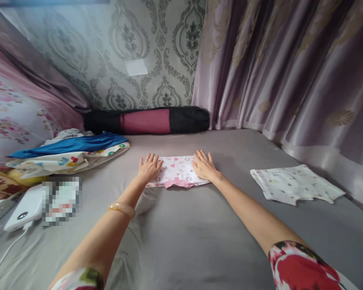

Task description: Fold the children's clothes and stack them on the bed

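Note:
A small white shirt (178, 170) with pink and red prints lies flat on the grey bed sheet (193, 233), its pink neckline toward me. My left hand (149, 167) rests on the shirt's left side, fingers spread and palm down. On the right side of the shirt lies my right hand (204, 165), also flat with its fingers apart. Neither hand grips the cloth. Parts of the shirt's left and right sides are hidden under my hands.
A pale patterned garment (293, 185) lies at the right. On the left are piled clothes (75, 147), a white power bank (27, 209) with a cable, and a blurred-out item (62, 201). A black and maroon roll (145, 121) lies against the wall, beside purple curtains (275, 68).

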### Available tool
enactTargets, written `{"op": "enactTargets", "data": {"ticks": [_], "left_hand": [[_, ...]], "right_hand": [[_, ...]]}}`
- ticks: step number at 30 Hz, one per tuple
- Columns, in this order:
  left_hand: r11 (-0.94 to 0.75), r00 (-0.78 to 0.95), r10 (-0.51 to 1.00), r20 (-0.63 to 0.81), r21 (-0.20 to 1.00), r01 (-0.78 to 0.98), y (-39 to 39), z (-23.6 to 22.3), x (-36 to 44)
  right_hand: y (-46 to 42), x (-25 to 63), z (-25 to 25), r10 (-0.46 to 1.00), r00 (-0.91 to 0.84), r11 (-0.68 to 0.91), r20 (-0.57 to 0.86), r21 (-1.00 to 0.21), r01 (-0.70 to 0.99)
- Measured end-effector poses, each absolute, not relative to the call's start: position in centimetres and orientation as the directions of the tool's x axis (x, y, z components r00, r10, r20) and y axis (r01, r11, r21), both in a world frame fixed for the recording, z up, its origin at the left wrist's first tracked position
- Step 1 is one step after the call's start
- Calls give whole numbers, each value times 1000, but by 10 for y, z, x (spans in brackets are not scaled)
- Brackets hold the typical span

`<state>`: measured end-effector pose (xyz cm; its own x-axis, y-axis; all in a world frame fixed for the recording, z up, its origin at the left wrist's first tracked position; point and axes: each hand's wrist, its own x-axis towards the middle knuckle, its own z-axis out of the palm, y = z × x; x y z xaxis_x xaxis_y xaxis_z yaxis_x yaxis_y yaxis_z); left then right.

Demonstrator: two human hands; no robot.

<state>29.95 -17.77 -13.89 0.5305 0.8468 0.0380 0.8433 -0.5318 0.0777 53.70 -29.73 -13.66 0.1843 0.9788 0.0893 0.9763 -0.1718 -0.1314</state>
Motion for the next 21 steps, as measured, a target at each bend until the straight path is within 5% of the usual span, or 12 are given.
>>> {"op": "enactTargets", "data": {"ticks": [10, 13, 16, 21], "left_hand": [[-561, 560, 828, 40, 60, 826, -184, -148, 299], [-540, 536, 833, 136, -4, 842, -195, -142, 307], [-578, 567, 795, 216, -14, 816, -219, -140, 320], [-700, 688, 712, 145, 56, 712, -254, -153, 335]], "right_hand": [[-290, 535, -152, 976, 211, -200, 52, -164, 966], [-294, 526, -142, 973, 215, -204, 79, -127, 971], [-302, 507, -132, 976, 155, -143, 152, -88, 986], [-317, 477, -136, 991, 22, -4, 132, -134, 991]]}}
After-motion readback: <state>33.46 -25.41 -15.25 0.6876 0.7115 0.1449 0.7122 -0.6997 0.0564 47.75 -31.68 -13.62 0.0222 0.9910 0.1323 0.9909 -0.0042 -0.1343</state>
